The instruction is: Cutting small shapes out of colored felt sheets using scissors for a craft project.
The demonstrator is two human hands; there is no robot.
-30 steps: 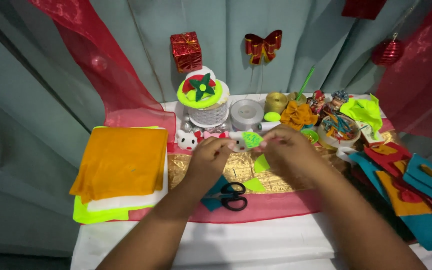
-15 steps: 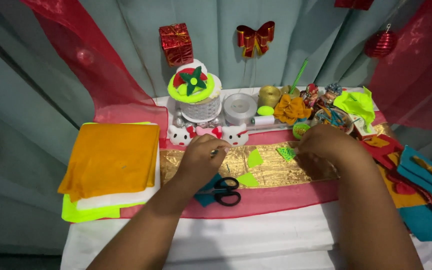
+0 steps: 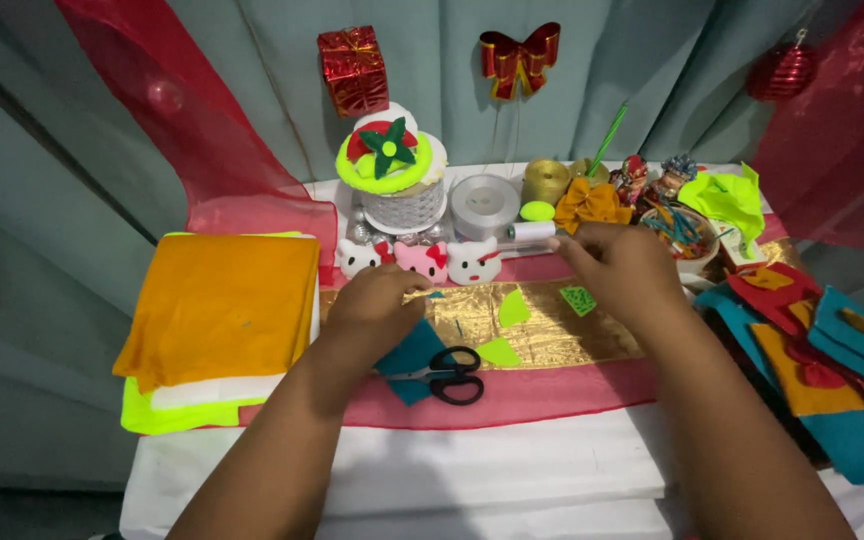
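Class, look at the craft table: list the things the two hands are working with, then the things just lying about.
In hand:
left hand, resting on the gold strip
right hand, fingers at the white thread spool
green felt leaves
black scissors

Lying about:
orange felt stack
three cat-face pieces
red bow
silver ribbon roll

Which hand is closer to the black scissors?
The left hand: it is just above the scissors. The right hand is farther away, up and to their right.
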